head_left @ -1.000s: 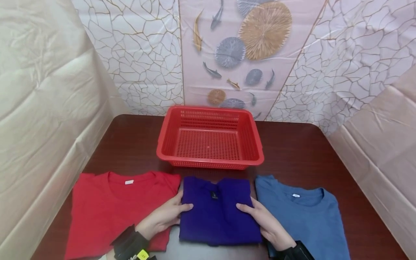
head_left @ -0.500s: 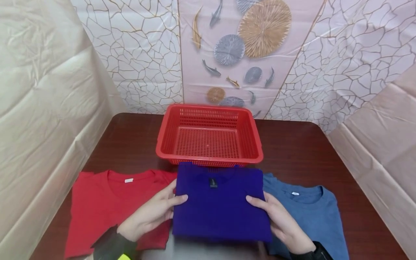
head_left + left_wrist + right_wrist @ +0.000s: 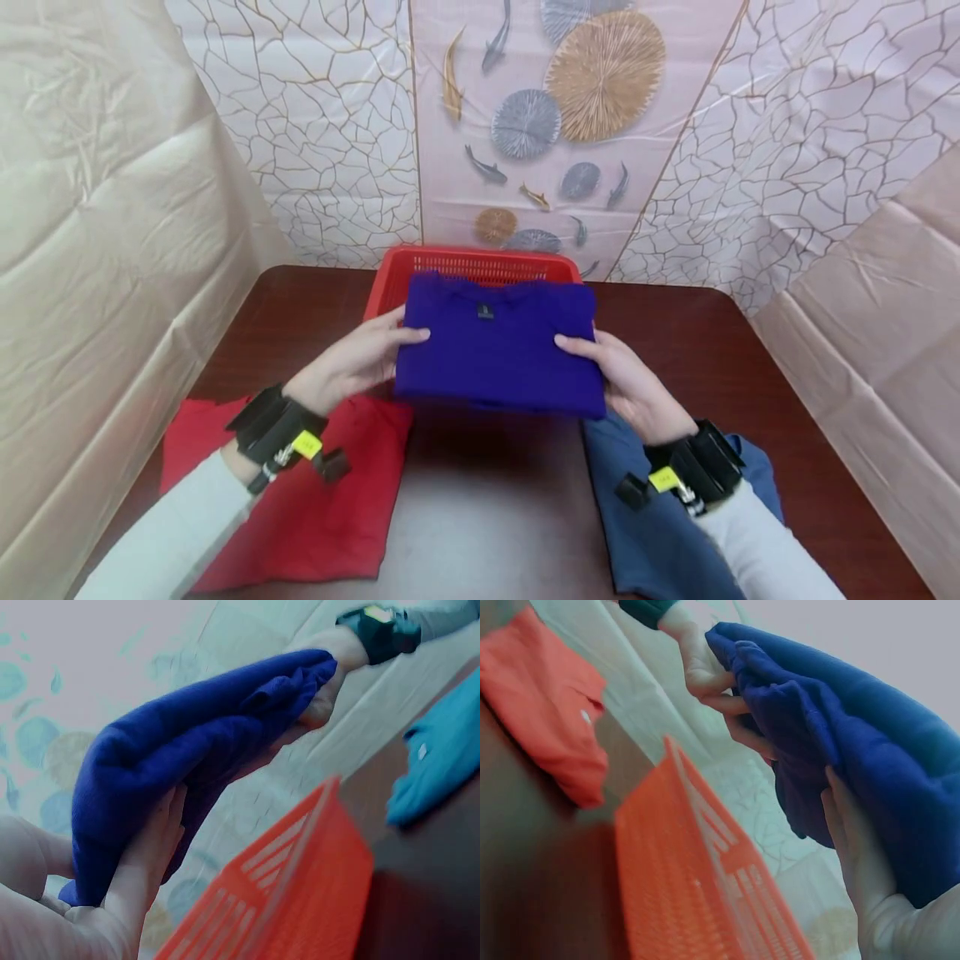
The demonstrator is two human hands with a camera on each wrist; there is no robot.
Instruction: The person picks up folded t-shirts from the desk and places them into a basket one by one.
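A folded dark blue-purple T-shirt (image 3: 495, 358) with a black neck label is held up in front of and partly over the red basket (image 3: 381, 287). My left hand (image 3: 360, 354) grips its left side, thumb on top and fingers beneath, as the left wrist view shows. On the other side my right hand (image 3: 630, 383) grips the shirt the same way, its fingers (image 3: 855, 832) spread along the underside. Most of the basket's inside is hidden behind the shirt in the head view. Both wrist views show the shirt above the basket's rim level.
A folded red T-shirt (image 3: 330, 500) lies at the left of the dark brown table (image 3: 675, 333), under my left forearm. A folded blue T-shirt (image 3: 637, 517) lies at the right, partly covered by my right arm. Patterned cloth (image 3: 345, 125) hangs behind the table.
Both hands have lifted the dark blue-purple T-shirt off the table between the other shirts and carried it forward to the basket. The red and blue T-shirts stay in place.
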